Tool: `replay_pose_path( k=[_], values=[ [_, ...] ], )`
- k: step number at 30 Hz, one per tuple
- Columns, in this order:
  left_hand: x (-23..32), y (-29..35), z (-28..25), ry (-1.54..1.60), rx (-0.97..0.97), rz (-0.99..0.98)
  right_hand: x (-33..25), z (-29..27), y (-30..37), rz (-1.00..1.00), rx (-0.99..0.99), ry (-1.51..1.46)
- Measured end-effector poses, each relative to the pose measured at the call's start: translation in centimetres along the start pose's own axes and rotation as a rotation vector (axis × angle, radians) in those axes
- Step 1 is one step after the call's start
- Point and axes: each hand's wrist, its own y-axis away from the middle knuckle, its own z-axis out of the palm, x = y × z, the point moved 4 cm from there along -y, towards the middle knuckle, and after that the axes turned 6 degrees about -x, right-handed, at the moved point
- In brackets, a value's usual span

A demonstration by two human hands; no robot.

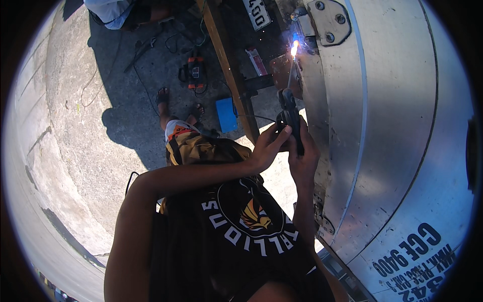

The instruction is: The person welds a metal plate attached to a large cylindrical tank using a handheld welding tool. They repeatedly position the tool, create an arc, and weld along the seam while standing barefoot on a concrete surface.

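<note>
A black electrode holder is gripped in both of my hands, pointing up and away from me. My right hand wraps around its handle from the right. On its left side, my left hand closes on it with the thumb near the handle. A thin welding rod sticks out of the holder's jaws. At the rod's tip burns a bright arc with sparks, against metal just below a bolted hinge plate. Glare hides the exact spot of contact.
A large silver metal panel fills the right side. Left of the arc runs a brown beam, with a red-and-white packet and a plate beyond. An orange-black machine, blue box and cables lie leftward. Another person is far left.
</note>
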Motion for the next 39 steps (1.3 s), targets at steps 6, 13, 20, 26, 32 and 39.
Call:
replay_pose_path(
  k=[6, 13, 20, 26, 32, 39],
  values=[
    [0.07, -0.02, 0.02, -0.004, -0.003, -0.001, 0.09, 0.06, 0.01, 0.012, -0.007, -0.010],
    [0.24, -0.05, 0.07, -0.010, -0.009, -0.005, 0.00, -0.03, -0.05, -0.001, 0.001, -0.002],
    [0.38, -0.14, 0.17, -0.003, -0.018, 0.003, 0.10, -0.01, -0.12, 0.017, 0.002, 0.015],
    [0.27, -0.19, 0.10, -0.002, -0.020, 0.007, 0.13, 0.01, -0.15, 0.006, 0.006, 0.012],
    [-0.02, -0.29, -0.05, -0.008, -0.020, 0.004, 0.16, 0.05, -0.19, -0.013, 0.010, 0.018],
    [0.02, -0.29, -0.16, -0.076, -0.002, -0.008, 0.23, 0.07, -0.15, 0.027, -0.004, -0.001]
  ],
)
